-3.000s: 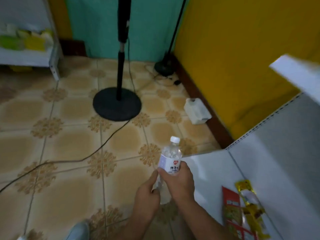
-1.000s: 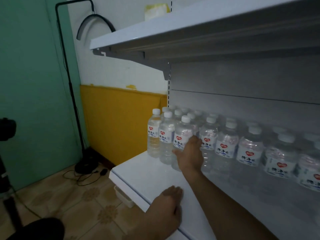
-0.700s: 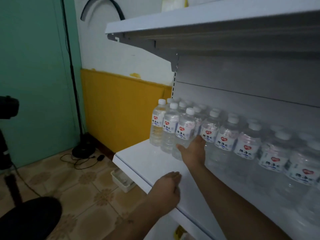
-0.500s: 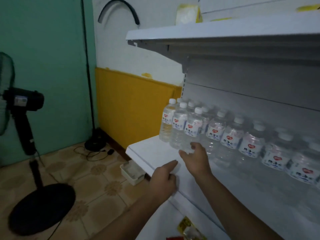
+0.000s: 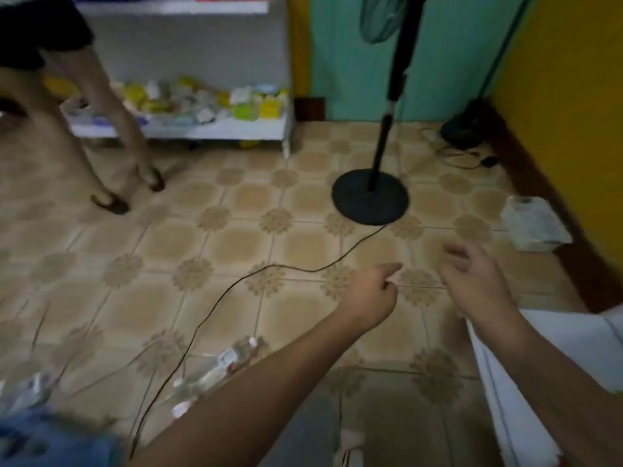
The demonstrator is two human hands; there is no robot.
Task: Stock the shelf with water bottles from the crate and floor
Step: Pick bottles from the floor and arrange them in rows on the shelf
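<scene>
Two hands now reach out over the tiled floor point(image 5: 236, 244), where half a second ago they were at the shelf among the standing rows of bottles; the view has swung away from those rows and down to the ground. The left hand point(image 5: 369, 293) has its grip loosely curled with the forefinger pointing forward, holding nothing, and no longer rests on the shelf edge. The right hand point(image 5: 472, 281) has its grip apart, fingers relaxed and empty, having let go of the bottle it was steadying. The white shelf edge point(image 5: 573, 345) shows only at the lower right, under the right forearm. Several water bottles point(image 5: 215, 372) lie on their sides on the floor at the lower left, blurred, beside a blue crate point(image 5: 50, 439) whose contents cannot be made out. A fan stand point(image 5: 371, 202) sits on the tiles ahead with its cord point(image 5: 215, 298) trailing toward the bottles. A small white tub point(image 5: 534, 224) sits by the yellow wall. Another person's legs point(image 5: 114, 136) stand at the upper left before a low shelf of packets point(image 5: 202, 102).
</scene>
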